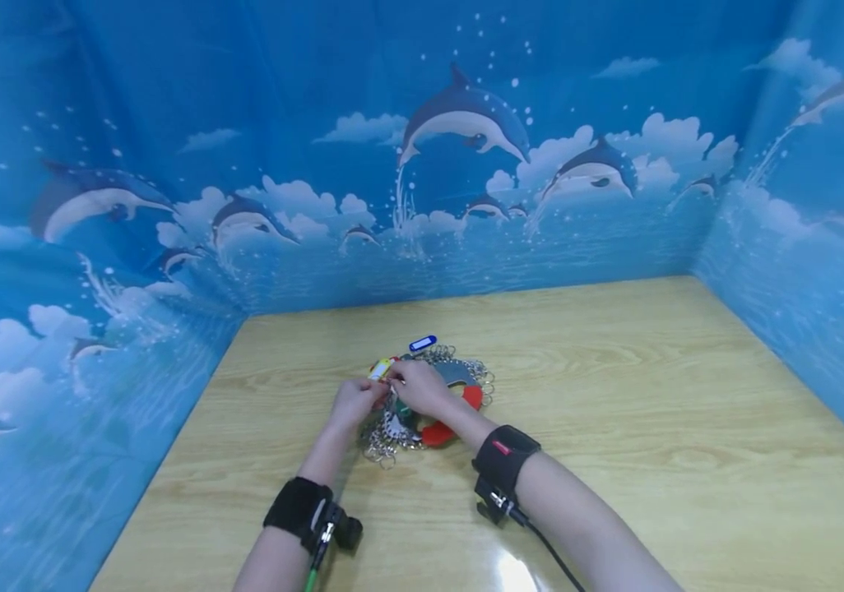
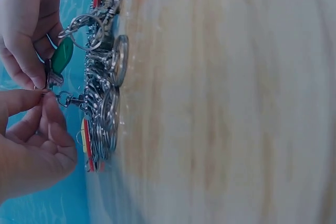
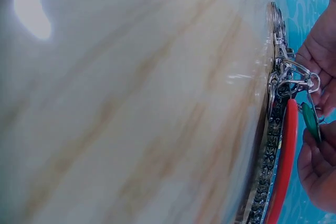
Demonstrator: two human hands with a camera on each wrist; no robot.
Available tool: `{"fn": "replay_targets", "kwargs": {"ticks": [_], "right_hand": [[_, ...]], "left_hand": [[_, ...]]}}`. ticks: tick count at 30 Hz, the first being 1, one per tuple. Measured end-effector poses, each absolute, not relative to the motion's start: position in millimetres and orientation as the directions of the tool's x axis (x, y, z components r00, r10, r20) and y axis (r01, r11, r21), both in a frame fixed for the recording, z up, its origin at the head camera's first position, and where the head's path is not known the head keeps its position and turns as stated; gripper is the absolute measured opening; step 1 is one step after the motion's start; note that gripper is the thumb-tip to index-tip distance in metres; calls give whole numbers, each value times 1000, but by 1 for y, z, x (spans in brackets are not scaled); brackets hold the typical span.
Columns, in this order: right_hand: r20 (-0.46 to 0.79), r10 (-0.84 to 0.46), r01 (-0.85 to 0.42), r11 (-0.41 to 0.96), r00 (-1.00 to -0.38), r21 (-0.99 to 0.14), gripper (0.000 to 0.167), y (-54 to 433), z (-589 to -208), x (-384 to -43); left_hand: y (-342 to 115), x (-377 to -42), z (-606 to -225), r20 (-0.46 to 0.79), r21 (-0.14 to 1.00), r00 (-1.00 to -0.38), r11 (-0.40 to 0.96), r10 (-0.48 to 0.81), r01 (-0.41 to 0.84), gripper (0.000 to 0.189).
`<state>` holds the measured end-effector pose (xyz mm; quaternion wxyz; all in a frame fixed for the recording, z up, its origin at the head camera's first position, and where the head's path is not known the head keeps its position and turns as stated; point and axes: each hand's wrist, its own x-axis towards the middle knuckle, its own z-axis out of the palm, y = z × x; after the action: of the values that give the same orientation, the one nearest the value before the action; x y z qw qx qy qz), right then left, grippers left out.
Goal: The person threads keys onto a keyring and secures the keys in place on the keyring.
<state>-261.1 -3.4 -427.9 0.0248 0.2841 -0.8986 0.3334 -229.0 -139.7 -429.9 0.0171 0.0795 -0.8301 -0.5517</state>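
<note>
Both hands meet over a heap of metal key rings and clasps [image 1: 385, 448]. My left hand [image 1: 354, 403] pinches a small metal piece between thumb and finger; in the left wrist view, this hand [image 2: 31, 145] is the lower one. My right hand [image 1: 422, 388] holds the other side of it with bent fingers, a green oval piece [image 2: 63, 55] close to its fingertips. A metal clasp [image 2: 65, 98] hangs just below the pinch. In the right wrist view the green oval piece [image 3: 311, 121] lies against the right fingers [image 3: 317, 156]. The pinched part is mostly covered by fingertips.
A yellow label tag [image 1: 380, 368] and a blue label tag [image 1: 423, 343] lie at the heap's far side. Red curved pieces [image 1: 437, 433] edge its right and near sides. The wooden table [image 1: 614, 411] meets blue dolphin-print sheets [image 1: 303, 263] behind and at the sides.
</note>
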Motion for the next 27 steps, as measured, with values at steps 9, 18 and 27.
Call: {"fn": "replay_targets", "kwargs": {"ticks": [9,18,27], "right_hand": [[212,-515,-534,627,-830,-567,15,-6,-429,-262],[217,-534,-556,630,-817,-543,17,-5,-430,-260],[202,-527,-538,627,-825,-563,16,-4,-430,-262]], "left_hand": [[-138,-227,-427,-75,921,-980,365,-184,-139,16],[-137,-229,-429,-96,907,-973,384,-212,-173,17],[-137,-229,-430,-70,898,-976,412,-208,-153,19]]}}
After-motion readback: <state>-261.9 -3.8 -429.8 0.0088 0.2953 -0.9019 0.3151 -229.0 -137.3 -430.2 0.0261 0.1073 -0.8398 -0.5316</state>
